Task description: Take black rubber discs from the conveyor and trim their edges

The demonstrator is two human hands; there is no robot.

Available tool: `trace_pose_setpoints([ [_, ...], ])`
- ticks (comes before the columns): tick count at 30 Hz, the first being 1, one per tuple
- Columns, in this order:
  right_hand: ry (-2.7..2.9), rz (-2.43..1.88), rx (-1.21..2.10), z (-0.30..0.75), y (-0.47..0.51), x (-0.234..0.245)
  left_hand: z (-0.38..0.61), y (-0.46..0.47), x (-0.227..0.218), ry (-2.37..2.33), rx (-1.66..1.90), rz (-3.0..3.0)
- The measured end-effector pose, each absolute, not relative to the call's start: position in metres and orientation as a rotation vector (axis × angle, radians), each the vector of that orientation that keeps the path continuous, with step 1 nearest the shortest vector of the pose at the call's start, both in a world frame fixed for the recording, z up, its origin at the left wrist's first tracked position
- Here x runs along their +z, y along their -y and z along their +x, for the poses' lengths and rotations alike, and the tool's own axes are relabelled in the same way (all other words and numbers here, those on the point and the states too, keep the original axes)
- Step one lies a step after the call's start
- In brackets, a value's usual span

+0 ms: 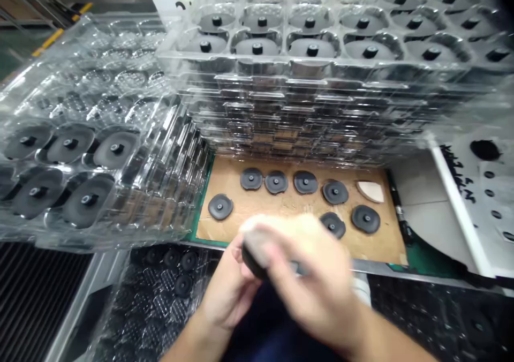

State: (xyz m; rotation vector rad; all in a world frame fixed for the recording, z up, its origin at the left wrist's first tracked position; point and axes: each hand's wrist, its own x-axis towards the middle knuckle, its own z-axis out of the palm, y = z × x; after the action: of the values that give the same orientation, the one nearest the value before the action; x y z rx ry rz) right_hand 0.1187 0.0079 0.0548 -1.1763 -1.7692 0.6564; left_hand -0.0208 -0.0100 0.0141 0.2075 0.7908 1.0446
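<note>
Just in front of my body, both hands meet around a dark round part (251,263). My left hand (231,289) grips it from the left with bent fingers. My right hand (317,276), smeared by motion, is closed on a flat greyish piece (258,242) that lies against the dark part; its kind is unclear. Behind my hands, several dark discs with a small centre stem lie on a brown cardboard sheet (281,212), one being a disc (220,206) at the left. A beige wedge-shaped pad (370,191) rests near the sheet's right edge.
A tall stack of clear plastic trays (305,99) stands behind the cardboard, its top cups holding discs. Another tray stack (160,190) is at the left. A white panel with black handwriting (458,190) borders the right. More discs sit in a lower tray (160,292).
</note>
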Motion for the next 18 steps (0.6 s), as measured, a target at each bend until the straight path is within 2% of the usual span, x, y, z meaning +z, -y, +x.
trace_pose_setpoints([
  [2,1.924,-1.022,0.762,0.116,-0.005,0.065,-0.02,0.009,0.015,-0.831,1.045,0.23],
  [5,1.998,-1.056,0.907,0.117,-0.005,0.062,-0.016,0.009,0.014,-0.926,1.042,0.224],
  [9,1.884,-1.091,0.663,0.122,-0.009,0.057,-0.009,0.009,0.012,-0.864,0.987,0.229],
  [14,1.979,-1.087,0.888,0.146,-0.001,0.059,-0.012,0.005,0.015,-0.831,0.982,0.259],
  [18,2.042,-1.244,0.664,0.158,-0.004,0.058,-0.009,0.006,0.014,-0.807,1.022,0.26],
])
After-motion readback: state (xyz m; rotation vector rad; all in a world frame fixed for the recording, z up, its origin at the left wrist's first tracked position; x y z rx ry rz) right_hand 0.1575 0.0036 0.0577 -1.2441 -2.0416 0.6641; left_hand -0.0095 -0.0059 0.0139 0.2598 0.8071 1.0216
